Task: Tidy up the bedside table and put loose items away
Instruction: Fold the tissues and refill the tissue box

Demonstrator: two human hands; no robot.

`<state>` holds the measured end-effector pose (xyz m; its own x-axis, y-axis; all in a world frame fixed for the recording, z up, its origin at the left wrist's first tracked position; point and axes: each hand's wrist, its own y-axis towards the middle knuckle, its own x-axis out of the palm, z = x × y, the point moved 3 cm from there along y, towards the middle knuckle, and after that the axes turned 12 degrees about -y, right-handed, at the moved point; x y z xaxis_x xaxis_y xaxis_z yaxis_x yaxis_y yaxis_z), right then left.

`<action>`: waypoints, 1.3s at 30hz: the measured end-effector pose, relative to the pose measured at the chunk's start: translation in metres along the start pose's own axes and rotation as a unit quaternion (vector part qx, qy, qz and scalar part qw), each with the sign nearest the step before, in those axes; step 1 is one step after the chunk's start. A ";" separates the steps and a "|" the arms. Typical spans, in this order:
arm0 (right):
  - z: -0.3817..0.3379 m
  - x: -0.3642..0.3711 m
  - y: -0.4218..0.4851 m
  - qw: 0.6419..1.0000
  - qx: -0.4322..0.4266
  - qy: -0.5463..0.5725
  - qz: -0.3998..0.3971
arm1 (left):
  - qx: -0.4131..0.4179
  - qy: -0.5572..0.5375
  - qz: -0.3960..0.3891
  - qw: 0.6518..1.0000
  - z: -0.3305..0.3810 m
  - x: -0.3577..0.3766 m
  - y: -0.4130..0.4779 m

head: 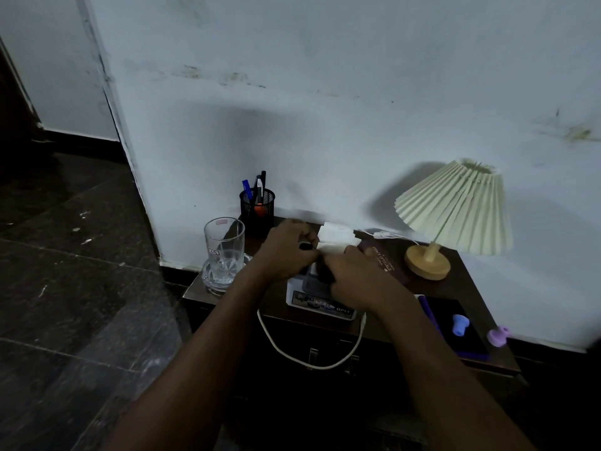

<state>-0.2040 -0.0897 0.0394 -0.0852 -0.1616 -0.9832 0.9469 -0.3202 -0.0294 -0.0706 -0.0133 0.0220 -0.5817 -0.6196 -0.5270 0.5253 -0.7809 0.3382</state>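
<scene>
Both hands meet over the middle of the dark bedside table [455, 271]. My left hand [286, 249] curls its fingers round a small black object [305, 245]. My right hand [354, 275] grips a dark item [323, 271] just above a white box [320, 304] with a printed label. A white cord [292, 354] loops down over the table's front edge from under the hands. Behind the hands lies a white charger block [335, 236]. What exactly the dark items are is hidden by the fingers.
A glass mug [223, 252] stands at the left corner, a black mesh pen holder [257, 203] behind it. A maroon book [387, 258] and a pleated lamp [455, 206] sit to the right. A dark tablet [468, 340], blue grip [460, 323] and purple grip [497, 335] lie at the right front.
</scene>
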 end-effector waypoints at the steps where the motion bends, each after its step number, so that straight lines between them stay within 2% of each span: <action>1: -0.004 0.001 0.001 1.000 0.001 -0.010 -0.004 | 0.000 0.002 0.000 1.000 -0.001 0.001 0.000; 12: -0.006 0.011 0.006 1.000 -0.003 -0.012 -0.012 | -0.015 -0.009 0.004 1.000 -0.008 0.001 0.001; 14: 0.006 0.003 0.006 0.998 0.006 0.056 0.024 | -0.010 -0.014 0.005 1.000 -0.007 0.001 0.001; 17: 0.031 -0.014 0.002 0.976 0.047 0.185 0.103 | -0.014 -0.025 0.004 1.000 -0.005 -0.001 0.000; 20: 0.047 -0.020 -0.005 0.967 0.058 0.181 0.168 | -0.030 -0.033 -0.003 0.999 -0.011 -0.001 0.000; 22: 0.050 -0.013 -0.003 0.969 0.059 0.157 0.184 | -0.030 -0.049 -0.006 0.998 -0.009 -0.001 -0.001; 25: 0.050 0.001 0.002 0.974 0.090 0.143 0.153 | -0.058 -0.089 -0.029 0.994 -0.005 0.001 -0.003; 28: 0.060 0.003 0.001 0.968 0.137 0.171 0.122 | -0.094 -0.146 -0.084 0.981 -0.010 0.005 -0.005; 31: 0.068 0.004 -0.003 0.953 0.174 0.248 0.014 | -0.126 -0.146 -0.156 0.969 -0.006 -0.002 -0.007; 34: 0.064 0.007 -0.011 0.908 0.195 0.357 -0.100 | -0.184 -0.106 -0.226 0.951 -0.009 -0.014 -0.010; 36: 0.061 0.008 -0.012 0.888 0.204 0.396 -0.113 | -0.214 -0.088 -0.263 0.936 -0.013 -0.016 -0.012; 39: 0.057 0.008 -0.008 0.883 0.202 0.412 -0.096 | -0.212 -0.098 -0.292 0.927 -0.019 -0.012 -0.015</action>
<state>-0.2302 -0.1419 0.0419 0.1791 0.6128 -0.7697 0.7371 -0.6017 -0.3075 -0.0596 0.0069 0.0084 -0.9240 -0.1363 -0.3572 0.2579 -0.9120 -0.3190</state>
